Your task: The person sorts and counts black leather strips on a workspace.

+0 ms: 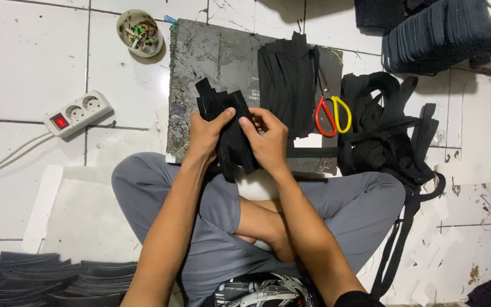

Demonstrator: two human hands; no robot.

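Note:
I sit cross-legged on a white tiled floor, in grey trousers. Both hands hold a bundle of black strap pieces [231, 128] above my lap. My left hand [206, 136] grips the bundle from the left, thumb on top. On the bundle's right side, the fingers of my right hand [268, 139] pinch its upper edge. Beyond the hands lies a dark board [211, 57] with a fanned row of cut black straps [288, 85] on it. Scissors with a red and a yellow handle [332, 113] lie at the board's right edge.
A tangled heap of black webbing [387, 131] lies right of the scissors. Black stacked pieces fill the top right [444, 34] and bottom left [35, 278]. A white power strip with a red switch [78, 112] and a small bowl of scraps [139, 33] sit at left.

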